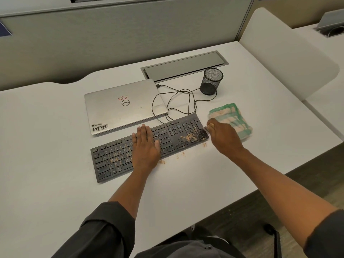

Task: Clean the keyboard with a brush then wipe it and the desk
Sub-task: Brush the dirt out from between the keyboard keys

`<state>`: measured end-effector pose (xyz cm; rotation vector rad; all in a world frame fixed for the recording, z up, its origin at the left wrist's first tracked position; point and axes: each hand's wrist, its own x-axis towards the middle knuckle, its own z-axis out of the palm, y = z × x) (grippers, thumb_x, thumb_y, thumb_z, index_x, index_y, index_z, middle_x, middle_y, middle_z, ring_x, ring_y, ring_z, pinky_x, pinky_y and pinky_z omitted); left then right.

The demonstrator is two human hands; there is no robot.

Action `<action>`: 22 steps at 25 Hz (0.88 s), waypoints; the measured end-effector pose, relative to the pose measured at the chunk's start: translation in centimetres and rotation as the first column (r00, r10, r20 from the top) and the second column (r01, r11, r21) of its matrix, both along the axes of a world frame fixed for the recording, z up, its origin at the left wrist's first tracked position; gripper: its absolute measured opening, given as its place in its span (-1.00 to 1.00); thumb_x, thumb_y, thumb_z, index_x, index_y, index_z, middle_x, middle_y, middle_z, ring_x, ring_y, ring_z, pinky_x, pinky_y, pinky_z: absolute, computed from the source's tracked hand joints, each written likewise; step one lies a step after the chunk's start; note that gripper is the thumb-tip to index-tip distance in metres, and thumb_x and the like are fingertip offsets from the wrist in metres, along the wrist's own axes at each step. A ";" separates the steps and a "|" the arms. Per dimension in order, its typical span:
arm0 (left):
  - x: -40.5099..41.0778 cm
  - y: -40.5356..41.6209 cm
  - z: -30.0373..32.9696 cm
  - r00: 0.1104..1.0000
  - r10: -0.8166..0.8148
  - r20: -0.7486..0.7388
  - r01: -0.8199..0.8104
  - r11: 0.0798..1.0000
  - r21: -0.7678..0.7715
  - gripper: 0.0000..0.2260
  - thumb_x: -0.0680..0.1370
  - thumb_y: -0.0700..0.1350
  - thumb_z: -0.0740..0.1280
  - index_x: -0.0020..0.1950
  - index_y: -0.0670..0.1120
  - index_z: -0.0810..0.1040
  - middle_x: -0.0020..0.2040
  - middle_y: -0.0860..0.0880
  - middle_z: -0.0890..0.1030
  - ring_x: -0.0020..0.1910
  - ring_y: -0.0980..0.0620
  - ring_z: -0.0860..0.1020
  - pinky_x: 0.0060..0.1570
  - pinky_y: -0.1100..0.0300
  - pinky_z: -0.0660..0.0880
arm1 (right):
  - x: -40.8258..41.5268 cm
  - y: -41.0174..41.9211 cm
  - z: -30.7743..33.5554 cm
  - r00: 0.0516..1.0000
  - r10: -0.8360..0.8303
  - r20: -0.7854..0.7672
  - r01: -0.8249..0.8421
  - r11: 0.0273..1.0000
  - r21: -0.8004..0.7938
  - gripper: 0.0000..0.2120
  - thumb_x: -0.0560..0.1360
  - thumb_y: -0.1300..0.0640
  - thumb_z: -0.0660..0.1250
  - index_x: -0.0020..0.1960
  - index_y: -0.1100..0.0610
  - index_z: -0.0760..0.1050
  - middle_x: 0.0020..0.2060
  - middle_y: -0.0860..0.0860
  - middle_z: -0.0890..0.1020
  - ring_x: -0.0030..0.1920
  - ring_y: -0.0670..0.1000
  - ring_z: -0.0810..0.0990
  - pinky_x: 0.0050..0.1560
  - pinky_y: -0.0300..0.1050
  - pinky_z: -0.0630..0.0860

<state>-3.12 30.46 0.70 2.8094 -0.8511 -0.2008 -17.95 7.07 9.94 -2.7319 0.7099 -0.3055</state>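
One black keyboard (pixel 149 146) lies mid-bench (pixel 55 183), speckled with tan crumbs (pixel 191 137). The left hand (pixel 146 146) presses flat on its keys, fingers straight. The right hand (pixel 226 136), at the keyboard's 3 o'clock end, grips a small brush (pixel 208 128). One folded green-striped cloth (pixel 232 118) sits beyond. One closed laptop (pixel 124 107) at 11 o'clock reads "DELL", with a "WMN" sticker.

A white desk (pixel 186 192) carries everything. A black keyboard (pixel 115 157) lies slantwise near the middle, with a closed silver laptop (pixel 119 108) just behind it. A black cable (pixel 178 101) loops over the desk between the two. To the right stands a black mesh cup (pixel 211 81), and nearer, just beside the keyboard's right end, lies a folded green-and-pink cloth (pixel 232 116). Brown crumbs (pixel 183 154) dot the desk along the keyboard's front edge. A metal cable hatch (pixel 184 67) is set into the desk at the back.
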 end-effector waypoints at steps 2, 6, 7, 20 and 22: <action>0.0 0.0 0.0 1.000 -0.002 0.005 0.002 1.000 -0.002 -0.39 0.70 0.08 -0.09 0.65 -0.20 -0.14 0.67 -0.17 -0.11 0.64 -0.09 -0.20 0.60 -0.05 -0.24 | -0.8 1.7 -1.1 0.998 0.060 -0.008 -0.060 0.997 -0.038 -0.79 0.68 0.04 0.09 0.04 0.11 0.44 -0.36 0.09 0.57 -0.36 0.14 0.52 -0.40 -0.09 0.25; 0.0 0.0 0.0 1.000 -0.005 -0.001 0.005 1.000 -0.010 -0.39 0.70 0.08 -0.08 0.65 -0.20 -0.14 0.67 -0.17 -0.11 0.64 -0.09 -0.19 0.60 -0.05 -0.24 | -2.4 4.2 -0.8 0.991 0.102 0.088 -0.108 0.992 0.067 -0.60 0.62 -0.12 -0.08 0.02 0.08 0.45 -0.38 0.05 0.54 -0.37 0.10 0.49 -0.38 -0.08 0.28; 0.1 0.0 0.0 1.000 -0.005 -0.003 0.005 1.000 -0.010 -0.39 0.70 0.08 -0.08 0.65 -0.20 -0.14 0.67 -0.17 -0.11 0.64 -0.09 -0.19 0.60 -0.06 -0.24 | -2.4 3.8 -0.3 0.990 0.068 0.125 -0.078 0.994 0.077 -0.56 0.59 -0.13 -0.10 0.00 0.10 0.46 -0.39 0.06 0.55 -0.39 0.09 0.48 -0.39 -0.08 0.30; 0.1 0.1 -0.2 1.000 -0.014 0.000 0.014 1.000 -0.026 -0.39 0.70 0.09 -0.08 0.65 -0.21 -0.13 0.67 -0.18 -0.10 0.64 -0.11 -0.18 0.60 -0.05 -0.24 | -1.6 4.5 -0.1 0.987 0.047 0.154 -0.066 0.990 0.124 -0.54 0.57 -0.16 -0.09 0.00 0.11 0.48 -0.36 0.04 0.59 -0.35 0.10 0.54 -0.36 -0.03 0.43; 0.1 0.2 -0.3 1.000 -0.017 0.000 0.017 0.999 -0.029 -0.39 0.70 0.09 -0.08 0.65 -0.21 -0.12 0.67 -0.18 -0.09 0.64 -0.11 -0.17 0.60 -0.06 -0.23 | -0.7 3.4 0.3 0.986 -0.007 0.164 -0.004 0.998 0.065 -0.58 0.61 -0.10 -0.05 0.01 0.13 0.48 -0.36 0.07 0.58 -0.37 0.10 0.51 -0.39 -0.08 0.35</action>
